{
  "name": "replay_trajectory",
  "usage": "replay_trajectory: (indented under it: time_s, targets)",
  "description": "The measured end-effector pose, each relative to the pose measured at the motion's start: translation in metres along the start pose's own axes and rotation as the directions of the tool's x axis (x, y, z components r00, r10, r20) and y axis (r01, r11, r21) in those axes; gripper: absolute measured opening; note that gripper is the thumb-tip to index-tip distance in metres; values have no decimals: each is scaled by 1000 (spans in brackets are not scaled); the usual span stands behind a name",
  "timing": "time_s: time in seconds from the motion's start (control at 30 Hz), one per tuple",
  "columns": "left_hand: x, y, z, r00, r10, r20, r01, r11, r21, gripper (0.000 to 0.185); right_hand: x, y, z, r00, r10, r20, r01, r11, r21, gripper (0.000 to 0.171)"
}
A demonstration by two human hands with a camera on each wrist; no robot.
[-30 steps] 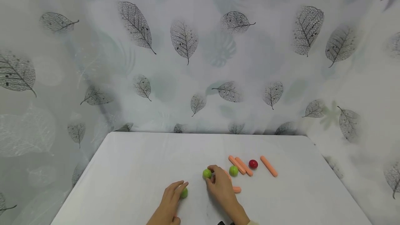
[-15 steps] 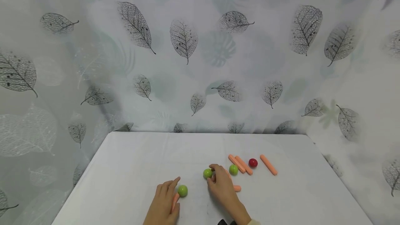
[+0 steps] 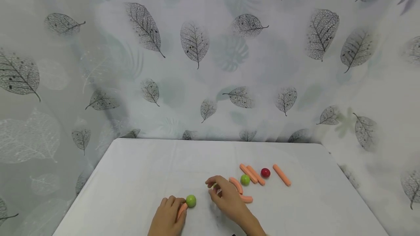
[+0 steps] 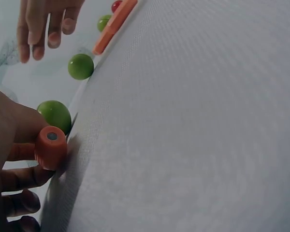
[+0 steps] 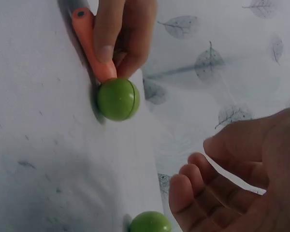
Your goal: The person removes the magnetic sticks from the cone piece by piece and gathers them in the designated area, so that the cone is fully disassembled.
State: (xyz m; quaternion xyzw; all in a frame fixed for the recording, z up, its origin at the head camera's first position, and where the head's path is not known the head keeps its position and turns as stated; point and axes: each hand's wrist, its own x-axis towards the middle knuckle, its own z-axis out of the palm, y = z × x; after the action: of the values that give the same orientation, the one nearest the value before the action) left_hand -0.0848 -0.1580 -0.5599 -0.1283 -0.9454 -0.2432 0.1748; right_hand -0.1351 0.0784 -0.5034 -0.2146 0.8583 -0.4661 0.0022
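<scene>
Head view first: the white worktop [image 3: 137,177] takes up the lower part of my picture, backed by a leaf-printed curtain [image 3: 210,54]. On it I see my left hand [image 3: 167,217] near the front edge, grip clamped on an orange toy sausage [image 3: 181,210], whose far tip touches a green ball [image 3: 191,201]. My right hand [image 3: 226,199] hovers just beside it with fingers loosely curled and apart, holding nothing — a second green ball [image 5: 150,223] sits under those fingers, only plain in the wrist views.

Further right lie more orange sausages [image 3: 282,174], a third green ball [image 3: 245,180] among them and a small red ball [image 3: 265,172].

I judge the sausage light, stiff, smooth plastic — slick and prone to roll, so I would pinch it mid-length across its width. The balls look equally hard and will skid away if nudged.
</scene>
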Motion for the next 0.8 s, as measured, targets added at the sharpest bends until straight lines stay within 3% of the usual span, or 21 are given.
replay_trajectory:
  time_s: [0.13, 0.3, 0.6, 0.8]
  targets:
    - [-1, 0, -1, 1000, -13, -9, 13, 1000, -10, 16, -2, -2, 15, 987, -83, 139, 84, 996, -6, 21]
    - [-1, -1, 1, 999, -5, -49, 3, 999, -37, 9, -5, -2, 30, 973, -164, 162, 176, 983, -60, 25]
    - [-4, -6, 10, 996, -23, -83, 12, 992, -125, 12, -9, 6, 39, 973, -53, 225, 49, 998, 27, 38]
    - [-4, -6, 14, 995, -28, -96, 17, 993, -113, 13, -8, 11, 45, 970, -128, 205, 121, 992, 44, 37]
